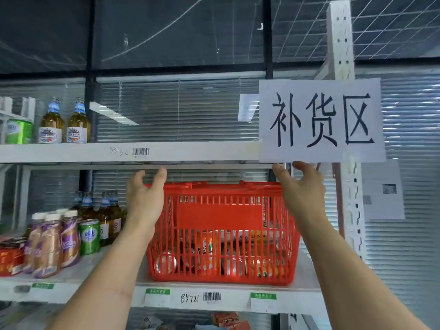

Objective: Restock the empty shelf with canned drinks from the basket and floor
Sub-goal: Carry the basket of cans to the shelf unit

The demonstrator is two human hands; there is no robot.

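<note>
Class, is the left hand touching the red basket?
Cannot tell. In the head view the left hand overlaps the red basket rim, hiding any contact.

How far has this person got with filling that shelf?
Nothing looks done yet: to the right of the two bottles, the upper shelf holds no cans. In hand: the left hand and right hand reach up at either end of the red basket, though whether they touch it is unclear. Left: all the cans inside it remain to be moved up.
</note>
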